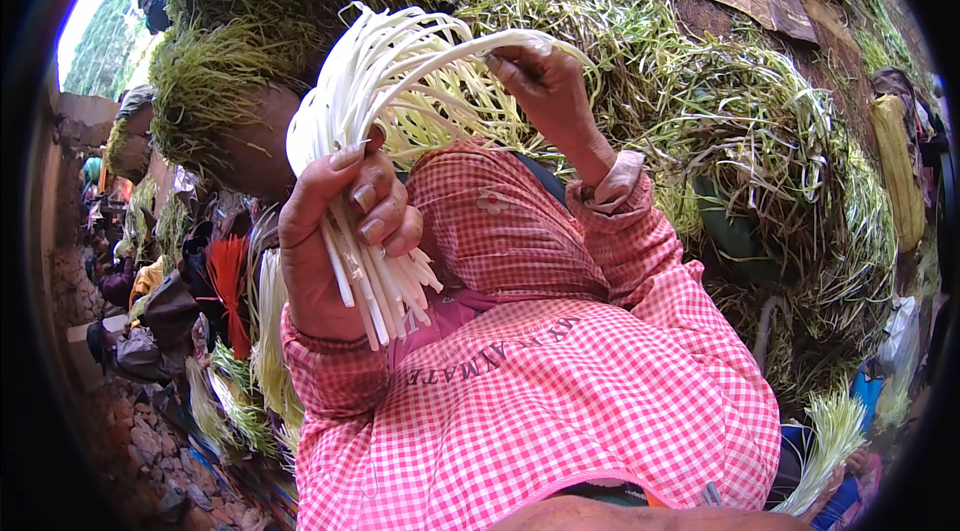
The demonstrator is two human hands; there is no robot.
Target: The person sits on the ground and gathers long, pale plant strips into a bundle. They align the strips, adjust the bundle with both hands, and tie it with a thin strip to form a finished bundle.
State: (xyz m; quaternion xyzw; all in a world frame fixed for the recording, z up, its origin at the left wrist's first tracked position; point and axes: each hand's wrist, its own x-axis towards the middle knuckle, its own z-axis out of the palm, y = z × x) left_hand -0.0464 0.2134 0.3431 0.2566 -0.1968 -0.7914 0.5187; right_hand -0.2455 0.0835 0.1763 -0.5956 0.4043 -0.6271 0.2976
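Note:
My left hand (349, 204) is wrapped around a bunch of long, pale vegetable stalks (334, 107), resembling blanched chives. Their cut white ends stick out below the fist, and the thin yellowish tips arch over above it to the right. Up and to the right, my right hand (544, 92) pinches one thicker pale stalk (442, 69) between thumb and fingers, near its far end. That stalk bends across from the bunch. Beneath both hands are my lap and a pink checked smock (525, 396).
A large heap of green leaves and trimmings (720, 103) spreads ahead and right. Leaf-covered bundles (217, 88) stand at left. Red strips (229, 291) and pale bunches (274, 339) lie left, near broken stones (161, 448). Another person's hand (859, 460) is beside a stalk bunch (829, 433).

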